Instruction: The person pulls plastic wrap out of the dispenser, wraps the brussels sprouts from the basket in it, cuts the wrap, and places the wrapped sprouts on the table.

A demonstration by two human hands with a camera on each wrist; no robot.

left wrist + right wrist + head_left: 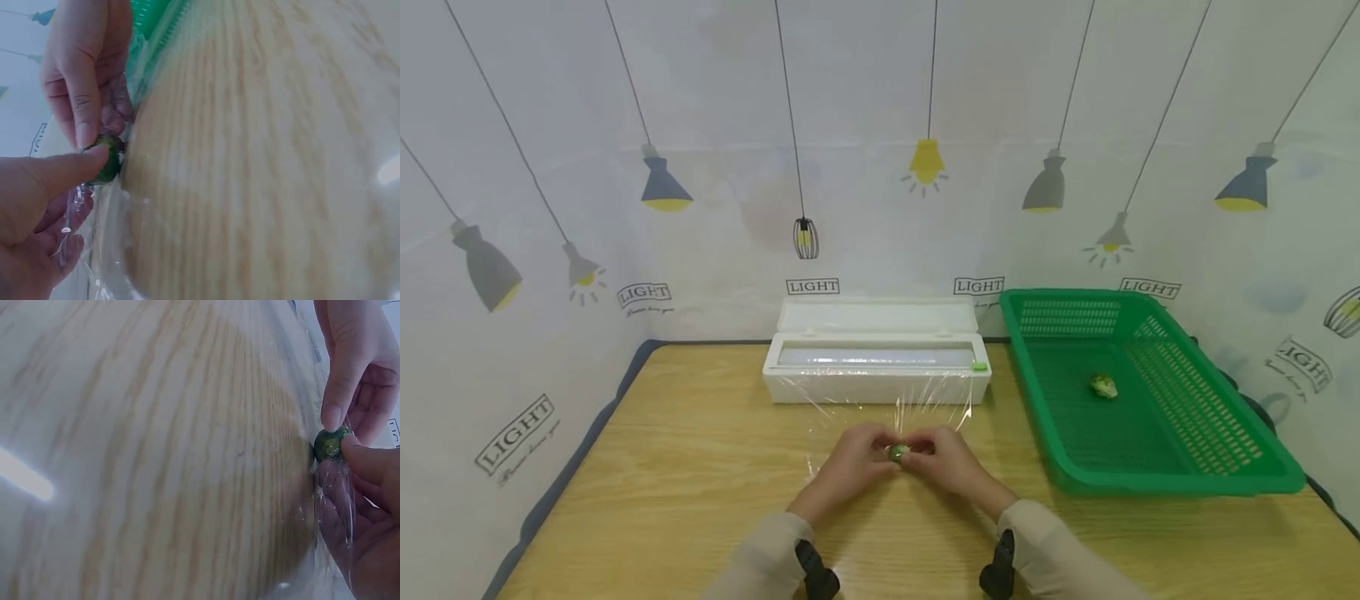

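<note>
A small green Brussels sprout (pixel 897 452) sits between both hands, close over the table in front of the film box. My left hand (pixel 859 454) pinches it from the left, thumb on its near side. From the right, my right hand (pixel 946 458) grips the same sprout, and the two thumbs nearly meet on it in the left wrist view. Clear cling film (pixel 917 410) runs from the box to the hands, creased and pulled into folds. Some of it bunches around the sprout (pixel 330 445) and over the fingers in the right wrist view.
The white cling film box (pixel 880 387) stands at the back with its lid raised and a green slider (pixel 979 367) at its right end. A green plastic basket (pixel 1172 481) is to the right, holding another Brussels sprout (pixel 1103 386). A lamp-patterned sheet (pixel 865 208) backs the wooden table (pixel 685 450).
</note>
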